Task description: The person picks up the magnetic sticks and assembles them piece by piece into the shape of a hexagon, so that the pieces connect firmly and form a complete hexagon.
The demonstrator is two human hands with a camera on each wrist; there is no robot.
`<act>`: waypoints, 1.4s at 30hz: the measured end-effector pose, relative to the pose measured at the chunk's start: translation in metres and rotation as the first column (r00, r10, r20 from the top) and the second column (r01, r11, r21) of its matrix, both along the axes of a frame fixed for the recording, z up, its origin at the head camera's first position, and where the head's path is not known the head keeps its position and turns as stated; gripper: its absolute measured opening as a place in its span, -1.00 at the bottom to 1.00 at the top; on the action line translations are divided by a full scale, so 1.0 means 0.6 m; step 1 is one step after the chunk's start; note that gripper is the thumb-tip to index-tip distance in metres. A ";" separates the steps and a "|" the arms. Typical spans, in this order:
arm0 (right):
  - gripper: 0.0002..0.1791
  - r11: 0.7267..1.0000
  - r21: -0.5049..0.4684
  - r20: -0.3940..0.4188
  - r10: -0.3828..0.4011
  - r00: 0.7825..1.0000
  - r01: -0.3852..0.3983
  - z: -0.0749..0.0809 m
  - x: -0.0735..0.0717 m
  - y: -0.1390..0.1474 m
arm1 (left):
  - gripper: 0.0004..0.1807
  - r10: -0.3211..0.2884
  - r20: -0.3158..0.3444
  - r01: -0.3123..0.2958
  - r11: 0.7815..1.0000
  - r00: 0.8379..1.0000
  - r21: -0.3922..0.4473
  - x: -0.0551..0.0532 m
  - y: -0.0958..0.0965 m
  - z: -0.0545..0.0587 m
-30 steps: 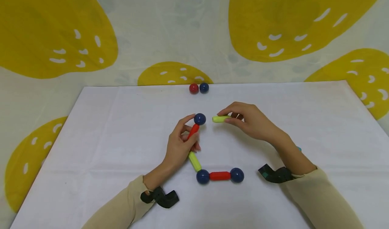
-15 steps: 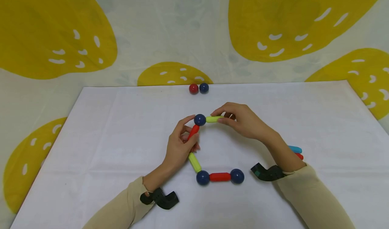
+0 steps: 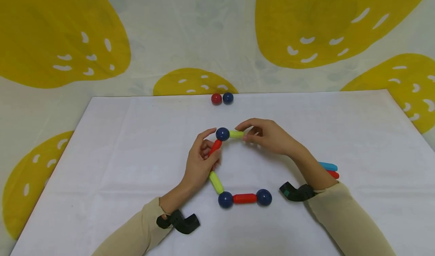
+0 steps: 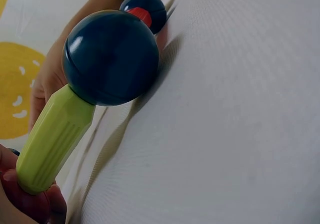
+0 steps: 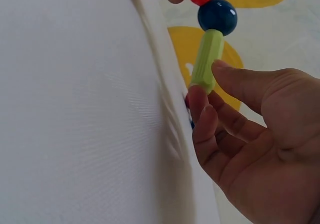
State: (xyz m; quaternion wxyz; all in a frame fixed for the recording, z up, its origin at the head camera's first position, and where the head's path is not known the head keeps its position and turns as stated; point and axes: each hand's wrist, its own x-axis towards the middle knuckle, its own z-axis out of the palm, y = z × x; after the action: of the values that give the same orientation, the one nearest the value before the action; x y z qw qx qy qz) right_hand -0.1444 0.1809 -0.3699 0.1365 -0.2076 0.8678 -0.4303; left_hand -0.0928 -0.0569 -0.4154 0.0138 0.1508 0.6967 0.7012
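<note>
My left hand [image 3: 200, 159] grips a red stick [image 3: 215, 147], its index fingertip by the dark blue ball [image 3: 222, 134] at the stick's upper end. Below the hand, a yellow-green stick [image 3: 216, 182] runs down to a second blue ball [image 3: 225, 199]; a red stick [image 3: 244, 198] joins that to a third blue ball [image 3: 264, 197]. Partly hidden in the left fingers is a dark red ball [image 4: 29, 201], seen in the left wrist view. Another yellow-green stick [image 5: 208, 59] meets the upper blue ball. My right hand [image 3: 268, 136] has thumb and fingertips round its outer end.
A red ball [image 3: 216, 99] and a blue ball [image 3: 228, 98] sit side by side at the far edge of the white table [image 3: 153, 127]. Under the right forearm lie a light blue stick [image 3: 328, 166] and a red one [image 3: 333, 174].
My right hand moved left, bringing the yellow-green stick against the upper blue ball. The sticks under the right forearm came more into view. The left hand stayed nearly still.
</note>
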 end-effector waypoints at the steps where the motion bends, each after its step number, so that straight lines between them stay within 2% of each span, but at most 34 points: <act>1: -0.64 1.000 -0.001 0.004 0.000 1.000 0.000 0.000 0.000 -0.001 | -0.41 -0.002 -0.002 0.002 1.000 1.000 0.003 0.000 0.000 0.000; 7: -0.62 1.000 0.011 -0.028 0.007 1.000 -0.007 0.006 0.001 -0.001 | -0.42 -0.011 0.000 0.011 1.000 1.000 0.002 0.000 0.001 0.005; 13: -0.64 0.999 -0.047 -0.051 -0.010 0.999 0.007 0.016 0.007 -0.006 | -0.39 -0.070 0.042 0.067 0.996 0.997 0.065 0.000 -0.002 0.008; 17: -0.65 0.996 -0.084 -0.066 -0.008 0.998 0.003 0.017 0.011 -0.017 | -0.37 -0.104 0.059 0.099 0.992 0.993 0.072 0.001 -0.005 0.008; 20: -0.67 0.997 -0.082 -0.074 -0.011 0.997 0.005 0.020 0.013 -0.027 | -0.45 -0.094 0.048 0.091 0.993 0.994 0.070 0.001 -0.006 0.007; 24: -0.70 0.998 -0.054 -0.059 0.015 0.998 -0.019 0.024 0.010 -0.046 | -0.58 -0.046 0.027 0.043 0.995 0.999 0.091 0.000 -0.008 0.004; 30: -0.72 1.000 0.003 -0.033 0.025 0.999 -0.025 0.031 0.007 -0.065 | -0.63 -0.022 0.011 0.021 0.995 1.000 0.097 -0.003 -0.005 -0.004; 33: -0.72 1.000 0.023 -0.021 0.014 1.000 -0.013 0.034 0.007 -0.065 | -0.67 -0.022 0.012 0.021 0.998 1.000 0.059 0.004 -0.002 0.015; 37: -0.71 0.999 0.024 -0.012 0.037 0.999 -0.036 0.036 0.006 -0.061 | -0.69 -0.017 0.026 0.017 1.000 1.000 0.012 0.012 -0.002 0.043; 42: -0.69 0.996 0.024 -0.022 0.084 0.996 -0.083 0.043 0.001 -0.051 | -0.70 0.022 0.021 -0.021 0.999 1.000 -0.038 0.014 -0.004 0.048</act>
State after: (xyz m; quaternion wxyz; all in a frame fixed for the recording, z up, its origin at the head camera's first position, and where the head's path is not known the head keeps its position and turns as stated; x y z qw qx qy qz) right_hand -0.1436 0.1501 -0.3441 0.1467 -0.2472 0.8647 -0.4119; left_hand -0.0846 -0.0591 -0.3868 0.0164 0.1356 0.7112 0.6896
